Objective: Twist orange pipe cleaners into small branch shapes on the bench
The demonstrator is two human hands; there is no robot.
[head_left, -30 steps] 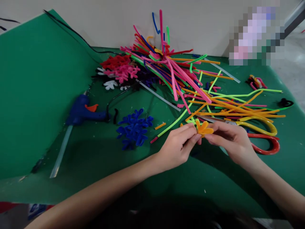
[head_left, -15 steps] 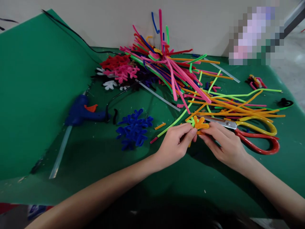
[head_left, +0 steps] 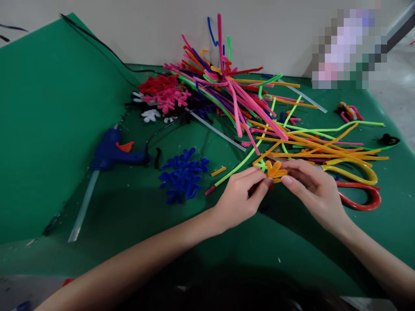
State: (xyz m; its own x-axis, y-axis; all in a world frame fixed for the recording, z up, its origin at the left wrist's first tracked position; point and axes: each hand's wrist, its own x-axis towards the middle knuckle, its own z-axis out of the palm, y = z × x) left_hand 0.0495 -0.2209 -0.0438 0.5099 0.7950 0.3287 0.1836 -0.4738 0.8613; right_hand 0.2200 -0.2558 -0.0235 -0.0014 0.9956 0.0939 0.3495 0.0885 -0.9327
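My left hand [head_left: 241,196] and my right hand [head_left: 313,188] meet over the green table, both pinched on a small orange pipe-cleaner flower [head_left: 275,169] held between their fingertips. The flower has several looped petals and sits just above the table surface. Behind it lie long orange pipe cleaners [head_left: 324,151] and a lime green one [head_left: 238,164]. Scissors with a yellow and a red handle [head_left: 359,185] lie right behind my right hand, their blades hidden by my fingers.
A blue glue gun [head_left: 112,153] with a clear glue stick lies at the left. Blue pipe-cleaner flowers [head_left: 183,175] sit in the middle; red, pink and white ones [head_left: 162,97] farther back. A large heap of coloured pipe cleaners [head_left: 227,86] fills the back.
My right hand shifted slightly over the scissors' blades, and the orange flower turned a little between my fingertips. Everything else on the table stayed put.
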